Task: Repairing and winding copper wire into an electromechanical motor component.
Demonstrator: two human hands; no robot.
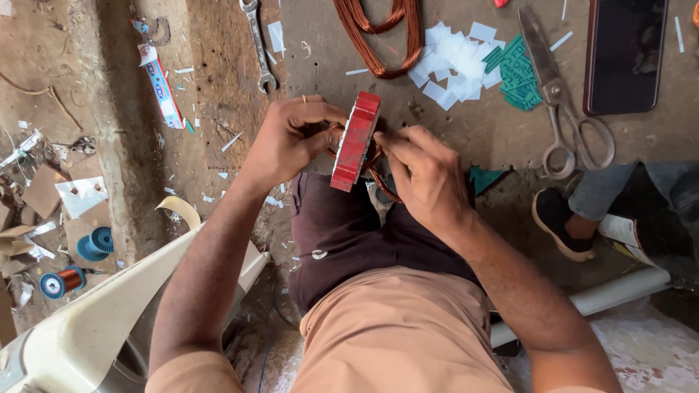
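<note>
Held item: red motor stator (pixel 355 142), a laminated ring seen nearly edge-on, centre of the frame, raised over the person's lap at the near edge of the workbench (pixel 466 124).

Left hand (pixel 291 140): closed on the stator's left face, thumb and fingers curled round its rim; a ring shows on one finger.

Right hand (pixel 422 171): closed against the stator's right face, fingertips pinching at the copper winding wire (pixel 382 182) that loops out below the ring.

On the workbench, upper half of the frame:
- coil of copper wire (pixel 382 33), top centre, a long hank of many turns;
- heap of white paper slips (pixel 455 62), just right of the coil;
- green sheet pieces (pixel 518 73), touching the heap's right side;
- steel scissors (pixel 557 102), blades up, handles down, right of the green pieces;
- dark phone (pixel 625 54), screen off, upper right.

Off the bench, left half of the frame:
- open-ended spanner (pixel 258 47), upper centre-left on the rough ledge;
- flattened tube wrapper (pixel 162 87), left of the spanner;
- blue spool (pixel 95 244) and a spool of copper wire (pixel 62 280), lower left among cardboard scraps;
- pale plastic chair (pixel 87 320), bottom left, beside the left forearm.

Lower right: another person's foot in a dark shoe (pixel 557 222).
</note>
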